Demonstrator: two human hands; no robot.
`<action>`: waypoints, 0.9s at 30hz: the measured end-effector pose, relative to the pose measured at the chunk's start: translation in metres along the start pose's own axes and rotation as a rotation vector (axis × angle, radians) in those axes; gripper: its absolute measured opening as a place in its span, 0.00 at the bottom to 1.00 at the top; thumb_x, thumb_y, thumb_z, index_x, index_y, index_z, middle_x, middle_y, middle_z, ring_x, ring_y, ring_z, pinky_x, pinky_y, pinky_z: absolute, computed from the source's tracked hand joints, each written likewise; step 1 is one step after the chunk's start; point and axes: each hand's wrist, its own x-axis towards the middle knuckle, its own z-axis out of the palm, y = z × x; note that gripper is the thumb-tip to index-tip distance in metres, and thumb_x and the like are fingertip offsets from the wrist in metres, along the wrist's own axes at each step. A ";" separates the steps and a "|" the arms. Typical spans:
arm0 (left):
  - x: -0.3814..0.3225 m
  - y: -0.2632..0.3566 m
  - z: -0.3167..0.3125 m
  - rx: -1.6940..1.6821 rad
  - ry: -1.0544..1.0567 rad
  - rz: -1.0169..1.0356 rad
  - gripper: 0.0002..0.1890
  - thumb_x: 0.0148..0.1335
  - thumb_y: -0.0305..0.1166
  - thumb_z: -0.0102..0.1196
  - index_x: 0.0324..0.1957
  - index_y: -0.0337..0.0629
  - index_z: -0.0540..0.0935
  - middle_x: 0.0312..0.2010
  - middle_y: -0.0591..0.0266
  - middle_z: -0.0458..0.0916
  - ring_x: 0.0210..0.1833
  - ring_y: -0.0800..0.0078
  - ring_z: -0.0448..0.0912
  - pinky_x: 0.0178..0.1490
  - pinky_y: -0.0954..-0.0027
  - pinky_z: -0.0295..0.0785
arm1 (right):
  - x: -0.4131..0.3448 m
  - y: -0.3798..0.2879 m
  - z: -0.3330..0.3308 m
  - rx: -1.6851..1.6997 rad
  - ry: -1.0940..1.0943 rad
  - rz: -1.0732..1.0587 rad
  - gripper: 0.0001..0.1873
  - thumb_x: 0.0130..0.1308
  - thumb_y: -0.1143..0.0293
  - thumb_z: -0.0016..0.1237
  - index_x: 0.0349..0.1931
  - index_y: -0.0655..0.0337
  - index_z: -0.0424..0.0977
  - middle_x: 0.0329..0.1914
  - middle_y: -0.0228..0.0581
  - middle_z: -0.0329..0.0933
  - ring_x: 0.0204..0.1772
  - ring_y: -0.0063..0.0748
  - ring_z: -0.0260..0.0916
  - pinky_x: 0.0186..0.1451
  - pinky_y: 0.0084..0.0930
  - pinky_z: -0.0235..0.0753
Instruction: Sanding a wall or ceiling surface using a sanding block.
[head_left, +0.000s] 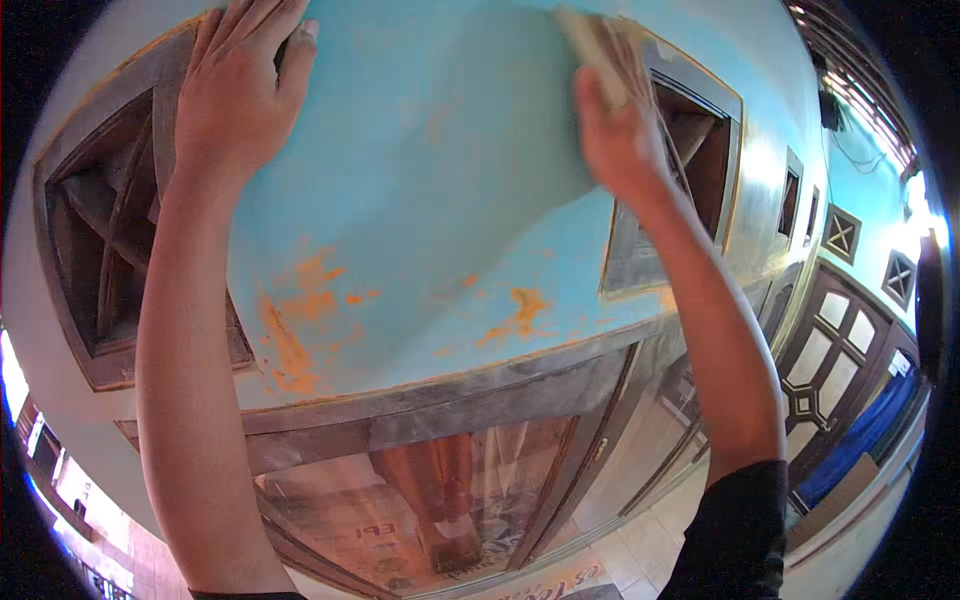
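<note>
In front of me is a light-blue painted wall (420, 187) with orange patches (300, 292) showing through its paint. My left hand (240, 97) rests against it at the upper left, beside a vent frame. The thumb stands apart from the fingers, whose tips run past the top edge of the view; I see nothing held there. At the upper right, my right hand (619, 127) grips a tan, flat piece (596, 56), perhaps folded sandpaper or a block, against the wall. Blur hides its exact kind. A broad shadow falls across the wall between both arms.
Wooden-framed vents with crossed bars flank the wall: a left vent (101, 225) and a right vent (694, 142). Below runs a grey wooden lintel (450, 397) over a glass pane (337, 517) with reflections. Far right stands a panelled door (832, 352) near blue cloth (862, 427).
</note>
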 end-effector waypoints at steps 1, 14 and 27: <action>0.000 -0.003 -0.001 0.012 0.004 -0.002 0.25 0.76 0.35 0.44 0.70 0.37 0.71 0.73 0.51 0.68 0.80 0.53 0.59 0.84 0.51 0.45 | -0.008 -0.017 0.006 -0.058 0.029 -0.259 0.28 0.81 0.50 0.36 0.73 0.54 0.66 0.82 0.45 0.55 0.85 0.50 0.45 0.85 0.48 0.46; -0.005 -0.010 0.008 -0.010 0.041 0.070 0.24 0.74 0.34 0.46 0.67 0.34 0.74 0.70 0.46 0.71 0.78 0.48 0.62 0.82 0.48 0.49 | 0.030 0.014 -0.002 -0.078 -0.081 0.393 0.29 0.80 0.50 0.37 0.72 0.58 0.66 0.78 0.53 0.62 0.82 0.57 0.52 0.82 0.51 0.49; 0.000 -0.052 0.043 0.088 0.307 0.340 0.23 0.76 0.35 0.45 0.71 0.52 0.73 0.74 0.67 0.69 0.79 0.56 0.61 0.81 0.54 0.53 | 0.028 -0.002 0.011 -0.011 0.147 0.044 0.28 0.82 0.52 0.35 0.74 0.55 0.63 0.79 0.50 0.60 0.82 0.51 0.54 0.81 0.45 0.54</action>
